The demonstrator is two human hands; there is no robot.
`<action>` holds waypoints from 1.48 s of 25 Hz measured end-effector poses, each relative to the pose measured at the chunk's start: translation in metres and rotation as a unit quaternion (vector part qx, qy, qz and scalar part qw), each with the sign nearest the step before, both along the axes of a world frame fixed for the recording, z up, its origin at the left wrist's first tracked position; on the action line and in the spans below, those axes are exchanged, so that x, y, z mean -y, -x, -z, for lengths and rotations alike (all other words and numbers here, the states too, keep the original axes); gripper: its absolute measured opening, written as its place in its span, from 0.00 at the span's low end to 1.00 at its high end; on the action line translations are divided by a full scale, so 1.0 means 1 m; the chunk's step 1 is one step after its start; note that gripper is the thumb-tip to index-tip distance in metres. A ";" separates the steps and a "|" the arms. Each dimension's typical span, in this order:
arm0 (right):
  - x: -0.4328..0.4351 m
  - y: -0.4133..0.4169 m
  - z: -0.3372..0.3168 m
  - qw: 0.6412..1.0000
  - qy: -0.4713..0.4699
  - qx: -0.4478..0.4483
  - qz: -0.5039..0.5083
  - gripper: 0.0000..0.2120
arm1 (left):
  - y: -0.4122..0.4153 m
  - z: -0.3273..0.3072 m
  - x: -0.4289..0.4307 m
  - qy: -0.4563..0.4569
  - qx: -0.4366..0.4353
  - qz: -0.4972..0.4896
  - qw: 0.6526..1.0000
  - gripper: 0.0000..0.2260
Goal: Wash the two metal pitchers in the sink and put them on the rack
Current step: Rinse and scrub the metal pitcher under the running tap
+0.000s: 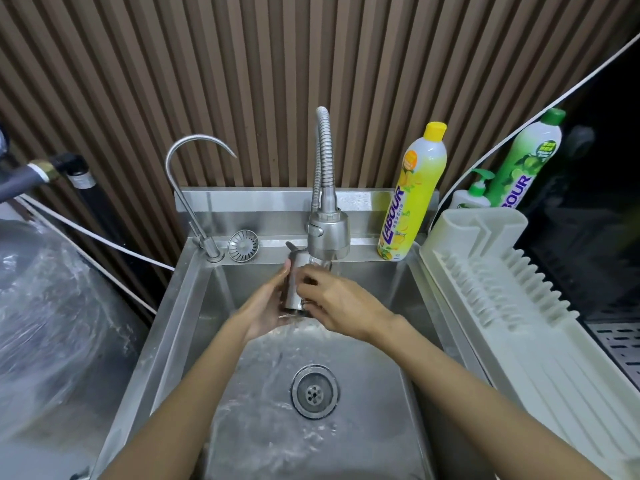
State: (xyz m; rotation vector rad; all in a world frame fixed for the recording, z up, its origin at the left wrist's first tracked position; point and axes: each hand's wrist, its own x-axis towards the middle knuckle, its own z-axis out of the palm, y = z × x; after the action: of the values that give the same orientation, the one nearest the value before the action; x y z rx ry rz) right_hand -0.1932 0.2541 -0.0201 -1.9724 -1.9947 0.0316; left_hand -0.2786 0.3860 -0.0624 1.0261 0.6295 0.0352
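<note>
Holding pitcher [294, 284] under faucet [328, 237], both hands.

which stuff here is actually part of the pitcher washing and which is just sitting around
In use: metal pitcher, held by the left hand and right hand under the running spray faucet; sink; drying rack, nothing on it yet.

Lying about: yellow soap bottle, green soap bottle, pump bottle, loose strainer, thin curved tap.

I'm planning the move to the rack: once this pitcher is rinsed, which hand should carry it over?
Probably the right hand: the rack stands on its side of the sink. Both hands hold the pitcher under the tap; the left hand would cross over.
</note>
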 end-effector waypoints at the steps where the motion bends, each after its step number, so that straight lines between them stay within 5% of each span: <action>1: 0.005 -0.003 -0.002 1.000 -0.008 -0.018 0.008 0.03 | 0.001 -0.001 0.000 0.026 0.018 -0.002 0.999 0.18; 5: 0.019 -0.005 -0.003 0.978 -0.019 -0.189 0.089 0.09 | -0.009 -0.005 0.027 0.093 0.070 0.017 0.993 0.10; 9: 0.014 0.000 0.000 0.859 -0.121 -0.441 0.231 0.21 | -0.023 -0.004 0.049 -0.021 0.057 -0.026 0.998 0.09; 12: 0.009 -0.008 0.003 0.804 -0.036 -0.502 0.317 0.33 | -0.014 -0.006 0.046 -0.192 0.061 -0.036 0.979 0.25; 14: 0.006 -0.008 0.003 0.788 0.008 -0.528 0.316 0.37 | 0.002 -0.008 0.040 -0.219 0.091 -0.028 0.971 0.30; 16: 0.001 0.002 -0.002 0.815 0.001 -0.495 0.303 0.37 | 0.020 -0.008 0.032 -0.113 0.138 -0.084 0.980 0.23; 18: -0.003 0.016 -0.009 0.893 -0.008 -0.373 0.253 0.35 | 0.031 -0.004 0.024 0.026 0.150 -0.171 0.973 0.13; 21: 0.004 0.024 -0.017 0.955 0.018 -0.213 0.207 0.40 | 0.026 0.000 0.026 -0.022 0.023 -0.212 0.977 0.12; 24: 0.030 -0.005 -0.022 0.928 0.025 -0.210 0.306 0.40 | -0.004 -0.020 0.061 -0.164 -0.014 -0.109 0.980 0.13; 29: 0.107 -0.101 -0.048 0.865 0.045 -0.221 0.448 0.35 | -0.089 -0.049 0.134 -0.333 0.109 0.057 0.935 0.26; 37: 0.201 -0.215 -0.063 0.812 0.096 -0.144 0.558 0.31 | -0.208 -0.050 0.201 -0.356 0.140 0.171 0.908 0.27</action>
State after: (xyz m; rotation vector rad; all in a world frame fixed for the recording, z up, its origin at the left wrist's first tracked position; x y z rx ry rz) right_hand 0.0219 0.0529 0.0430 -2.7411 -0.4449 0.2350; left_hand -0.0705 0.1851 -0.0123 1.7936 0.1508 0.1087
